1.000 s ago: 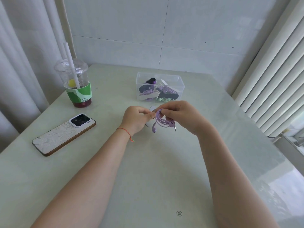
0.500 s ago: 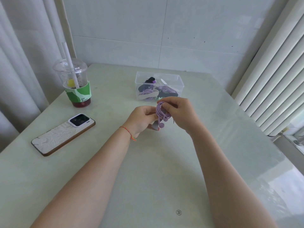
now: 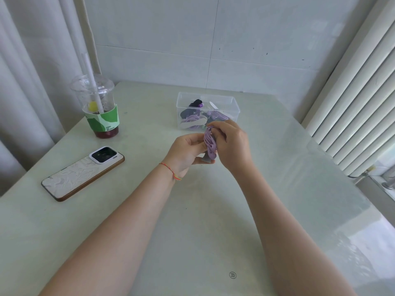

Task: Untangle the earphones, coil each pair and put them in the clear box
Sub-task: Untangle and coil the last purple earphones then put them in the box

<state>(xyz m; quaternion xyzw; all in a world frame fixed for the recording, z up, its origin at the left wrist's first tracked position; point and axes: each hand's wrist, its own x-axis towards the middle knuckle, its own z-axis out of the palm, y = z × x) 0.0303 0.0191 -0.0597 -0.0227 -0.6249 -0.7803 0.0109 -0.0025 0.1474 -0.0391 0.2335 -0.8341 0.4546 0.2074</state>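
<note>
My right hand [image 3: 232, 146] covers much of the coiled purple earphones [image 3: 210, 140], so I cannot see how the cable ends are tucked. Its grip is curled round the coil, held above the bench [image 3: 192, 221] just in front of the clear box [image 3: 235, 107]. My left hand [image 3: 186, 152] pinches the coil's lower part, where a small grey piece [image 3: 207, 159] pokes out, too blurred to name. In the box lie purple and dark earphone bundles, tangled beyond counting. A phone [image 3: 82, 174] and drink cup [image 3: 100, 107] stand left.

Home corner, pale table [image 3: 192, 231], tiled wall [image 3: 235, 39], curtain [image 3: 27, 71], takeaway drink cup [image 3: 96, 103], phone [image 3: 83, 173]
</note>
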